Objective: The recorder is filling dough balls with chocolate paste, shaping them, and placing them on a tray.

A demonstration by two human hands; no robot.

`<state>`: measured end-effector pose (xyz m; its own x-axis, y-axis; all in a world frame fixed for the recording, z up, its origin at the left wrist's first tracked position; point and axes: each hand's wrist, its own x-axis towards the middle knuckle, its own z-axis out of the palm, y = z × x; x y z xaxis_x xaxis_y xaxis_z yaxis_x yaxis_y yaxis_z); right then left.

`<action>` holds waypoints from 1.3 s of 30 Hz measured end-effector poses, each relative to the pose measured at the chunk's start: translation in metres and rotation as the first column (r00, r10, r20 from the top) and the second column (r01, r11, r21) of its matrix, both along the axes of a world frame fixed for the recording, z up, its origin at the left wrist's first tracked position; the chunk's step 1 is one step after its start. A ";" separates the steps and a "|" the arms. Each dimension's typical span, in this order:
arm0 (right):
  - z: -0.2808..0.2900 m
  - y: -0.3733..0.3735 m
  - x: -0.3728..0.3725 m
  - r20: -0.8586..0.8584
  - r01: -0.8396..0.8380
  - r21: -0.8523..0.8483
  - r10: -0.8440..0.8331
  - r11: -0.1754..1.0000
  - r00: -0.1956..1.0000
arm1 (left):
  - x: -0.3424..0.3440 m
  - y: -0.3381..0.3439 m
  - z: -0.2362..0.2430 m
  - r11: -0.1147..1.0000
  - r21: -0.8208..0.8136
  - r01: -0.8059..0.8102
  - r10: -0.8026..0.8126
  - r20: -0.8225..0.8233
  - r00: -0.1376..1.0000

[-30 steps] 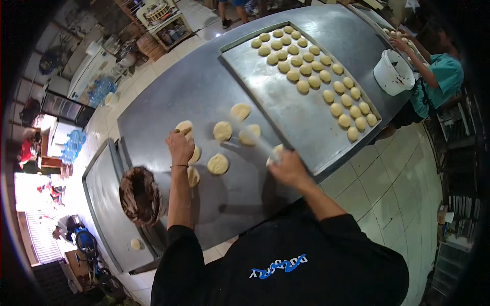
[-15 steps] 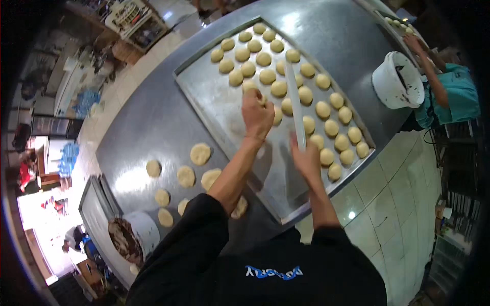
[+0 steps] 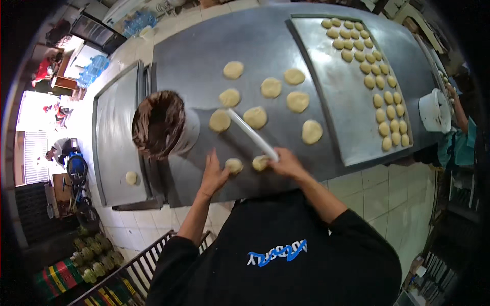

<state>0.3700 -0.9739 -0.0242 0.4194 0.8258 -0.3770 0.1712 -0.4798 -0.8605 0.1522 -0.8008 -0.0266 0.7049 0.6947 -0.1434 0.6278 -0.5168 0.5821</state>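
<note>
Dough piece on the left [image 3: 234, 166] is sitting on the grey metal tabletop [image 3: 204, 56], just off the left hand's [image 3: 213, 173] thumb, on that hand's right side; can't tell if they're actually touching. That hand isn't gripping anything as far as I can see: fingers pointing away from the body, thumb spread toward the dough. Second dough piece [image 3: 259, 163] is a bit further right and it's the right hand's [image 3: 288, 164] neighbour, lying just left of those fingertips. So yeah, both are in the gap between the hands, one each, close to the person's side of the table. They're roundish, so no real long axis there. The white stick [image 3: 252, 135] has one though: the right hand is closed around its near end, and it slants away from the body and off to the left, out beyond both small pieces. Its far tip is at the right edge of a flattened round [image 3: 219, 120]; resting or hovering, couldn't say. More flat rounds [image 3: 271, 87] are spread farther out, with a brown-smeared bucket [image 3: 189, 133] to the left and the big tray [image 3: 347, 132] well over to the right.
</note>
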 end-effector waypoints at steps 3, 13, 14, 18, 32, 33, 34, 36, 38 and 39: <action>0.015 -0.019 0.012 0.580 -0.166 0.027 0.119 0.986 0.806 | 0.032 0.003 0.081 0.980 0.175 0.093 -0.141 0.286 0.948; 0.005 -0.025 -0.027 0.884 -0.226 -0.247 0.315 0.942 0.345 | -0.009 -0.025 -0.008 0.925 0.169 0.340 -0.294 -0.246 0.923; -0.015 -0.024 -0.026 0.800 -0.174 -0.235 0.292 0.956 0.524 | -0.006 -0.027 -0.027 0.868 0.426 0.254 -0.210 -0.149 0.966; -0.024 0.061 0.030 0.929 0.163 0.097 -0.148 0.982 0.338 | 0.071 0.048 -0.028 0.867 0.484 0.118 -0.107 -0.051 0.993; 0.007 -0.056 -0.090 0.726 -0.205 -0.253 0.326 0.945 0.605 | -0.110 -0.052 -0.023 0.944 0.231 0.234 -0.247 0.030 0.968; 0.017 -0.048 -0.082 0.548 -0.242 -0.489 0.511 0.838 0.663 | -0.119 -0.044 -0.023 0.952 0.128 0.280 -0.285 0.025 0.958; 0.024 -0.033 -0.070 0.611 -0.134 -0.455 0.418 0.880 0.673 | -0.106 -0.036 -0.014 0.996 0.081 0.039 -0.054 0.191 0.980; 0.014 -0.008 -0.040 0.760 0.032 -0.145 0.090 0.989 0.643 | -0.046 -0.020 0.007 0.945 0.045 -0.325 0.287 0.363 0.886; -0.019 0.023 -0.044 0.720 0.106 0.011 -0.082 0.994 0.689 | 0.001 -0.025 -0.008 0.923 0.138 -0.358 0.309 0.287 0.907; -0.027 0.041 -0.048 0.645 0.168 0.161 -0.233 0.972 0.728 | 0.009 -0.022 -0.027 0.948 0.175 -0.265 0.235 0.175 0.956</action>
<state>0.3216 -0.9332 -0.0514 0.6948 0.7089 0.1217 0.6157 -0.4987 -0.6100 0.1615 -0.8232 -0.0540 0.5075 0.8551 0.1055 0.6649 -0.4666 0.5833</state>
